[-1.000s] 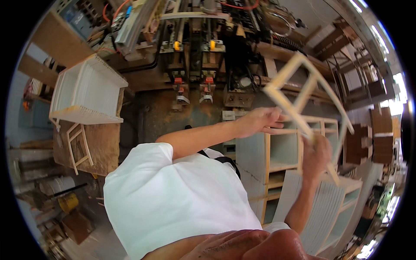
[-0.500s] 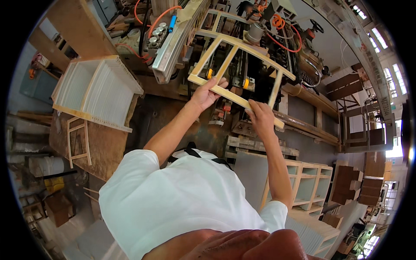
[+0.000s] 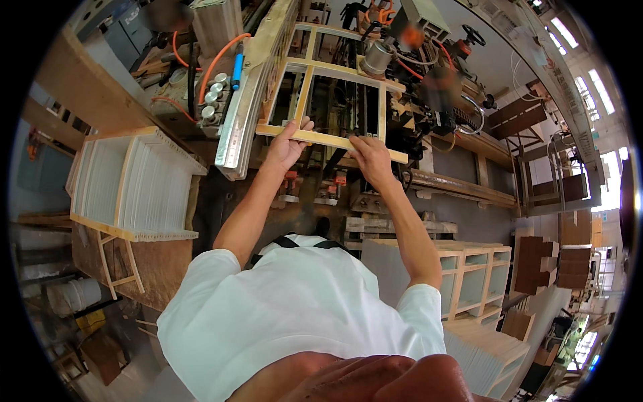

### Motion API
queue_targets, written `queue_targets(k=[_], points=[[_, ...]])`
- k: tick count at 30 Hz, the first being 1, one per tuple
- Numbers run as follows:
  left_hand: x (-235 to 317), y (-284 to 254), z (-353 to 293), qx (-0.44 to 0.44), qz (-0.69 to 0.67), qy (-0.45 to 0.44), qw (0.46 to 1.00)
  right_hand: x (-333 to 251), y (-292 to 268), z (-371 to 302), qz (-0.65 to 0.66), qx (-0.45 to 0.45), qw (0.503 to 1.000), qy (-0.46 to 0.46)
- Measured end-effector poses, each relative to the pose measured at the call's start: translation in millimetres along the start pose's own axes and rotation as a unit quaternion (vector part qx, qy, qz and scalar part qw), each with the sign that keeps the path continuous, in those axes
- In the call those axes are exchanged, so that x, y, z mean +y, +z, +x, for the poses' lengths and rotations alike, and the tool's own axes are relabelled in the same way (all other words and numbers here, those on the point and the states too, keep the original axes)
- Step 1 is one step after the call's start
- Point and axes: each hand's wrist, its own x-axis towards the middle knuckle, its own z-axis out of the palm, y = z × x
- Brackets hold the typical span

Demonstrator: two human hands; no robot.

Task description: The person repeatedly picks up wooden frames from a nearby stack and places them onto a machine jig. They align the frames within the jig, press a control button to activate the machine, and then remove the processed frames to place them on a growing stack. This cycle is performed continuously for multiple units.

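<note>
A pale wooden frame [image 3: 328,139] with crossbars lies over the bed of a woodworking machine, its left end close to a long metal rail [image 3: 244,114]. My left hand [image 3: 288,146] is closed round the near bar, where a crossbar meets it. Further right, the fingers of my right hand [image 3: 370,159] grip the same bar from above. Beyond this frame sits a second wooden frame [image 3: 331,31], partly behind machine parts. A grey cylindrical motor [image 3: 378,57] stands at the frame's far right corner.
On a brown bench [image 3: 164,264] at left stands a stack of white panels with wooden edges [image 3: 134,187]; a small wooden frame [image 3: 119,266] leans there. Wood-framed panels [image 3: 462,275] are stacked at right. Orange hoses [image 3: 213,57] hang by the machine.
Both hands have moved left with the wooden frame and turned it from a slant to nearly square with the machine. The frame is now closer to the metal rail.
</note>
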Motion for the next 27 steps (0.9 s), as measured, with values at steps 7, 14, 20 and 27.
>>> queue_targets(k=[7, 14, 20, 27], points=[[8.9, 25.2, 44.5, 0.051, -0.03, 0.009, 0.998, 43.1, 17.9, 47.2, -0.056, -0.006, 0.998, -0.033], [19.2, 62.2, 87.9, 0.026, -0.037, 0.031, 0.998, 92.5, 35.5, 124.4, -0.208, -0.019, 0.965, -0.158], [20.8, 73.3, 135.9, 0.06, -0.022, 0.083, 0.995, 124.0, 52.2, 185.6, -0.294, -0.077, 0.928, -0.216], [-1.9, 79.4, 157.0, 0.09, -0.01, 0.048, 0.995, 150.1, 64.0, 219.2, -0.3, -0.111, 0.92, -0.225]])
